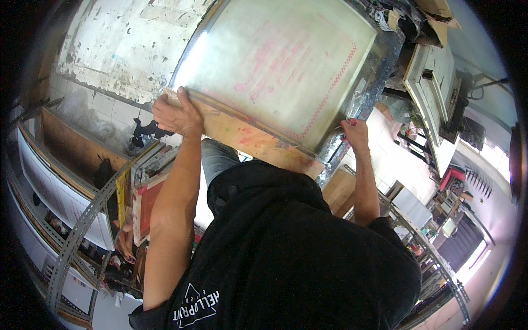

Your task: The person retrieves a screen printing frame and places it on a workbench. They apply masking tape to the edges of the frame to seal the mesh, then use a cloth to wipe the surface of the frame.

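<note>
A large pale-green screen-printing frame lies in front of me, with pink smears across its middle and a red checked strip along its right side. Its near side is a wooden bar stained with red and other colours. My left hand grips the near left corner, thumb up over the edge and fingers bent around it. At the right side, my right hand is closed in a pinch beside the dark, shiny, plastic-covered border. A thin dark thing shows below its fingers; what it is stays unclear.
A white paint-spattered board lies to the left. Below it stands a metal rack holding frames, with a red-edged frame beside it. Cardboard sits at the far right, above a white cabinet-like piece. Another metal rack stands lower right.
</note>
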Available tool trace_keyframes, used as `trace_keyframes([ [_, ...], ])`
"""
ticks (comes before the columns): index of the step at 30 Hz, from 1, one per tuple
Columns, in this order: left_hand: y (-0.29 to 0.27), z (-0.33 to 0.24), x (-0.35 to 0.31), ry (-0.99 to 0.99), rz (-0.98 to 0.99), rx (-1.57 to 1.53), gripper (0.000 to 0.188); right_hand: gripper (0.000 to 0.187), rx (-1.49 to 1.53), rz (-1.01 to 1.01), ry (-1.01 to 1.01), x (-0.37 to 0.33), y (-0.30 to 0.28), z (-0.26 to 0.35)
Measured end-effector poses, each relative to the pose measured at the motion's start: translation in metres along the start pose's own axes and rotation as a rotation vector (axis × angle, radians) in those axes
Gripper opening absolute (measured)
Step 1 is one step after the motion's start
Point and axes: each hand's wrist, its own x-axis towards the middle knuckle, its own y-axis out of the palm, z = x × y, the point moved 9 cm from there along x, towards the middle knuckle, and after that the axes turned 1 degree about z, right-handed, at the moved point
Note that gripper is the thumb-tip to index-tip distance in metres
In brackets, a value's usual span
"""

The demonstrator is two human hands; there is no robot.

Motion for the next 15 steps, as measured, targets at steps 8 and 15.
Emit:
trace_keyframes([
  [8, 0.004, 0.003, 0.0, -0.016, 0.046, 0.0, 0.063, 0.053, -0.618, 0.014, 0.054, -0.014, -0.011, 0.039],
  [15, 0.003, 0.003, 0.001, -0.002, 0.015, -0.021, 0.069, 0.043, -0.812, -0.076, -0.162, -0.012, 0.005, 0.059],
])
